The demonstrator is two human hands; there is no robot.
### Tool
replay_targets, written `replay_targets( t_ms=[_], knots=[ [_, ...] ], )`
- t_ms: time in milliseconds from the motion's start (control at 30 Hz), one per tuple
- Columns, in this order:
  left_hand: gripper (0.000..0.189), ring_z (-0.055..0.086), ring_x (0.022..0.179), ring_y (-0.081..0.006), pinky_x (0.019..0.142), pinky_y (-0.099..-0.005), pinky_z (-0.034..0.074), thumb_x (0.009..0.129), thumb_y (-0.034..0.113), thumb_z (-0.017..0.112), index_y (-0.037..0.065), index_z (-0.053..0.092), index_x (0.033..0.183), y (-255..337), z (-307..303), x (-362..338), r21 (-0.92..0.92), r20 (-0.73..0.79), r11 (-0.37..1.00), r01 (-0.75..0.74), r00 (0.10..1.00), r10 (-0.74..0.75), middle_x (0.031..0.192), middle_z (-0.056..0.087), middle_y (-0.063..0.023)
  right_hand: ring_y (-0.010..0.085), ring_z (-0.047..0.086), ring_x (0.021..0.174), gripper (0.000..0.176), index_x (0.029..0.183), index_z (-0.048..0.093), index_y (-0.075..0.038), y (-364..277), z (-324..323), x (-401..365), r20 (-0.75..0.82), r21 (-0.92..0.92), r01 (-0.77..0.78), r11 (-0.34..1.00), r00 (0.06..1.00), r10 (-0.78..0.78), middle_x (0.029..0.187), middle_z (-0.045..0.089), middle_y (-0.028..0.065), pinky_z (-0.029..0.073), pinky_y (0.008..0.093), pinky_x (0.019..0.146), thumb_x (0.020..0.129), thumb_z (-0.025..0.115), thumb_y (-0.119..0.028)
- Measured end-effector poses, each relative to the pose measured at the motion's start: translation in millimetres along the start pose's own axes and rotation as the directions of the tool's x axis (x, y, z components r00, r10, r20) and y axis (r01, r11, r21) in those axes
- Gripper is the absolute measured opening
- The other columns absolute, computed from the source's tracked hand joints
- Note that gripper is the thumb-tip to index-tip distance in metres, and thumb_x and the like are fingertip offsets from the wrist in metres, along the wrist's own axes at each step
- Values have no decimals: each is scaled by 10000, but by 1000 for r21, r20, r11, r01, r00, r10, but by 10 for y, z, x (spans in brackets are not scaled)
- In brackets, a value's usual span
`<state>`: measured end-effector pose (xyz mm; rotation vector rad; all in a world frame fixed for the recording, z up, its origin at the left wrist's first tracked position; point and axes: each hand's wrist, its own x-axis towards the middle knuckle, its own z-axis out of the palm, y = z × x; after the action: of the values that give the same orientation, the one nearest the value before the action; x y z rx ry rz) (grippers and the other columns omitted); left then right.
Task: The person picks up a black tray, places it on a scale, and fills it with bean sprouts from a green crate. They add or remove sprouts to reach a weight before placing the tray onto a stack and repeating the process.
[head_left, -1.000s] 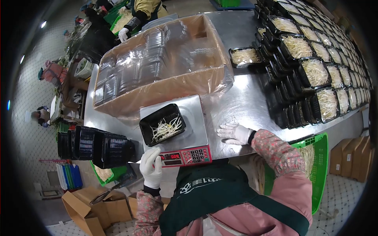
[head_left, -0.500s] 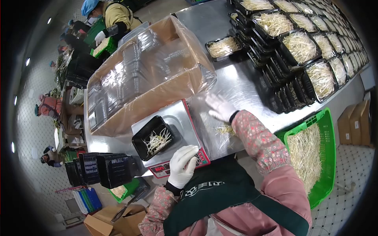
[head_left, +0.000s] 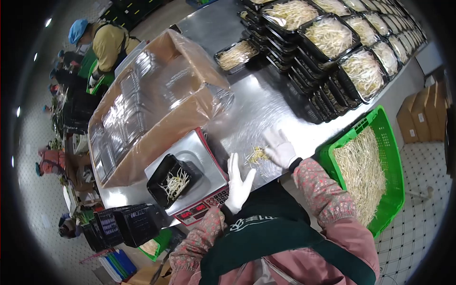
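My left hand [head_left: 239, 186], in a white glove, is raised at the right edge of the scale [head_left: 205, 164] with thumb and fingers apart and nothing in it. My right hand [head_left: 281, 149], gloved too, lies over the steel table with its fingers spread, right beside a small heap of loose bean sprouts [head_left: 257, 155]. On the scale's plate sits a black plastic tray [head_left: 162, 167] with a handful of bean sprouts [head_left: 175, 184] inside. The red digits on the scale are too small to read.
A carton [head_left: 192, 107] of clear plastic lids stands behind the scale. Stacked trays of sprouts [head_left: 327, 40] fill the right side. A green basket [head_left: 392, 175] of sprouts is at my right; empty black trays [head_left: 137, 221] stand at left. A co-worker [head_left: 107, 45] works beyond.
My left hand has opened from a curl and moved right. My right hand has come down toward me, beside the loose sprouts. The camera view has shifted.
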<state>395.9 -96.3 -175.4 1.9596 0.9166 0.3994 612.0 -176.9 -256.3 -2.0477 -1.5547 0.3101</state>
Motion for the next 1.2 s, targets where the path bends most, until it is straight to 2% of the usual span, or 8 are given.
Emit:
replay_targets(
  t_ms=[133, 233, 367, 533, 600, 700, 900, 1200],
  knots=[
    [807, 96, 1469, -438, 1185, -529, 109, 933, 304, 613, -15, 164, 1522, -467, 473, 98, 114, -146, 983, 143, 981, -125, 1580, 152, -258, 331, 325, 1429, 560, 1470, 399, -88, -176, -206, -215, 241, 248, 98, 964, 957, -159, 1507, 399, 172, 223, 446, 1191, 969, 507, -313],
    [808, 55, 1472, -467, 1156, -616, 76, 940, 337, 574, -10, 141, 1527, -494, 736, 85, 217, -228, 942, 256, 952, -206, 1588, 130, -260, 363, 523, 1257, 407, 1315, 571, -19, -2, -396, -503, -275, 423, -20, 906, 950, 149, 1290, 591, 208, 386, 428, 1077, 952, 539, -201],
    [764, 73, 1470, -466, 1166, -596, 66, 958, 371, 515, -3, 169, 1528, -375, 930, 270, 376, -297, 866, 329, 928, -223, 1588, 147, -257, 234, 634, 1034, 339, 1246, 610, 9, 33, -508, -1272, -316, 653, -219, 725, 791, 524, 1179, 651, 163, 477, 338, 931, 1001, 497, -196],
    [662, 149, 1473, -412, 1183, -536, 105, 965, 313, 499, 9, 275, 1509, -230, 1243, 370, 450, -79, 892, -38, 993, 82, 1575, 246, -215, 214, 625, 1003, 535, 1359, 518, -40, 89, 103, -1876, 386, 920, -159, -358, 515, 765, 1205, 625, 121, 503, 346, 862, 1039, 402, -454],
    [644, 179, 1469, -399, 1181, -533, 128, 964, 296, 501, 10, 293, 1502, -102, 1428, 362, 389, 155, 891, -233, 970, 186, 1569, 275, -195, 259, 582, 1082, 662, 1446, 398, -52, 78, 318, -1858, 527, 842, -173, -512, 466, 710, 1309, 547, 147, 497, 426, 877, 1028, 301, -557],
    [610, 226, 1454, -404, 1184, -511, 164, 948, 250, 520, 28, 334, 1485, 90, 1596, 283, 233, 322, 904, -359, 905, 277, 1543, 322, -191, 275, 576, 1113, 677, 1449, 387, -68, 118, 421, -1663, 522, 778, 5, -628, 552, 651, 1314, 543, 137, 496, 452, 885, 1024, 264, -579],
    [621, 189, 1465, -407, 1179, -566, 101, 949, 243, 505, 3, 304, 1485, -238, 1128, 514, 397, -94, 912, -108, 983, 158, 1555, 288, -215, 282, 578, 1129, 684, 1481, 331, -88, 159, 369, -1499, 490, 742, 136, -657, 560, 669, 1388, 488, 113, 485, 504, 915, 1016, 288, -588],
    [561, 292, 1434, -353, 1177, -500, 196, 960, 267, 475, 21, 388, 1457, 315, 2032, 342, 103, 548, 781, -616, 690, 472, 1492, 415, -168, 273, 565, 1167, 504, 1330, 525, -67, 231, 492, -1392, 424, 648, 464, -604, 439, 792, 1292, 598, 117, 439, 396, 1030, 1043, 357, -445]
  ],
)
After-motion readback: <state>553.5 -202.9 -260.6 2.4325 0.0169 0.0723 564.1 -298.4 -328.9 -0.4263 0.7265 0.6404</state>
